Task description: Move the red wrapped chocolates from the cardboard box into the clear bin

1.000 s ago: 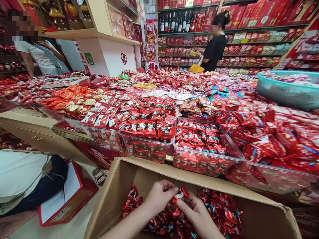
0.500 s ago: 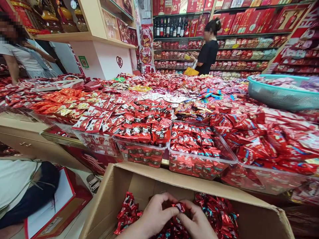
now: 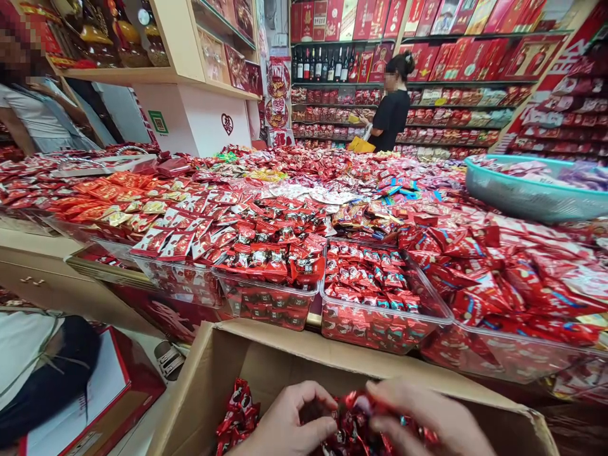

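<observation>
My left hand [image 3: 295, 417] is over the open cardboard box [image 3: 280, 339], its thumb and forefinger curved and apart with nothing gripped between them. To its right, my right hand [image 3: 425, 415] is smeared by motion. Its thumb and fingers close on a red foil-wrapped candy [image 3: 360, 403]. Below both hands lie more red wrapped candies [image 3: 235, 411], partly hidden by the fingers. Just beyond the box, a clear plastic bin [image 3: 380, 316] holds rows of similar red candies with teal marks.
Beside it stands another clear bin [image 3: 266, 304] of red-and-black packets. A turquoise basket [image 3: 532, 196] sits on the candy heap at right. A person in black [image 3: 392, 117] stands behind the display. Another person's dark-clothed leg [image 3: 57, 373] is at lower left, near a red carton [image 3: 137, 373].
My hands have drawn apart. The right one has moved to the right with a candy, and the left one's pinch has opened. The view has tilted slightly upward.
</observation>
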`<state>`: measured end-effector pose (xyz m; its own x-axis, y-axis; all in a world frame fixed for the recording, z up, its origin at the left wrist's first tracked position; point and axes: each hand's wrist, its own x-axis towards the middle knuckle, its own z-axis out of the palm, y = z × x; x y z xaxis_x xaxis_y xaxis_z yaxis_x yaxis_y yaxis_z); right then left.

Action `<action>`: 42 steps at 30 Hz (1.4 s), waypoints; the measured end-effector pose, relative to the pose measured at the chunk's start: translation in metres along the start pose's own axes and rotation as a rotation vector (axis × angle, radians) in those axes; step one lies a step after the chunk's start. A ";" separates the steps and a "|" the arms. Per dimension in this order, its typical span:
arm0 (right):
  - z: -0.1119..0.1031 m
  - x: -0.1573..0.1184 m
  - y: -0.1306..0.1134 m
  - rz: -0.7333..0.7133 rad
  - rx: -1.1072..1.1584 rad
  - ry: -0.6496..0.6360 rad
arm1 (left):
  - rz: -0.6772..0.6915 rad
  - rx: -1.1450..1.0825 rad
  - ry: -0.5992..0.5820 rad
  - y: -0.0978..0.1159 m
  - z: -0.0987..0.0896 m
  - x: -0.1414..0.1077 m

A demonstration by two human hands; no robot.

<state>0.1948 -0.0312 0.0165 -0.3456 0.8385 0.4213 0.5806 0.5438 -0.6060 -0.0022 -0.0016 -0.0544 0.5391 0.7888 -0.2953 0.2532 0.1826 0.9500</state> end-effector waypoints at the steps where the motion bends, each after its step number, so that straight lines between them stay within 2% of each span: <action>1: -0.015 0.011 -0.003 0.018 -0.052 0.053 | 0.004 0.053 0.026 -0.002 -0.001 0.001; 3: -0.040 0.036 -0.004 0.086 -0.141 0.135 | -0.010 0.100 0.053 -0.007 -0.002 0.002; 5: -0.055 0.063 0.004 0.186 -0.167 0.082 | -0.040 0.094 0.044 -0.012 -0.001 0.004; 6: -0.057 0.076 0.010 0.235 -0.156 0.015 | -0.048 0.098 0.039 -0.014 -0.001 0.005; 10: -0.049 0.114 0.040 0.371 -0.077 -0.245 | -0.069 0.183 0.037 -0.021 -0.002 0.008; 14: -0.039 0.130 0.057 0.415 -0.098 -0.460 | -0.095 0.246 0.041 -0.026 -0.007 0.010; 17: -0.038 0.135 0.061 0.415 -0.111 -0.573 | -0.104 0.227 0.011 -0.030 -0.008 0.012; 20: -0.039 0.139 0.064 0.407 -0.117 -0.633 | -0.109 0.207 -0.033 -0.038 -0.008 0.015; 24: -0.033 0.140 0.067 0.369 -0.133 -0.646 | -0.090 0.198 -0.081 -0.051 -0.010 0.018; 30: -0.028 0.138 0.071 0.332 -0.042 -0.644 | -0.089 0.316 -0.115 -0.064 -0.013 0.022; 36: -0.029 0.134 0.074 0.293 0.036 -0.654 | -0.173 0.328 -0.140 -0.070 -0.010 0.028; 42: -0.026 0.133 0.075 0.311 0.046 -0.606 | -0.125 0.574 -0.160 -0.070 -0.014 0.024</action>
<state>0.2115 0.1199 0.0451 -0.5271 0.8205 -0.2210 0.6925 0.2641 -0.6713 -0.0182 0.0130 -0.1266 0.5803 0.6756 -0.4548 0.6910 -0.1128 0.7140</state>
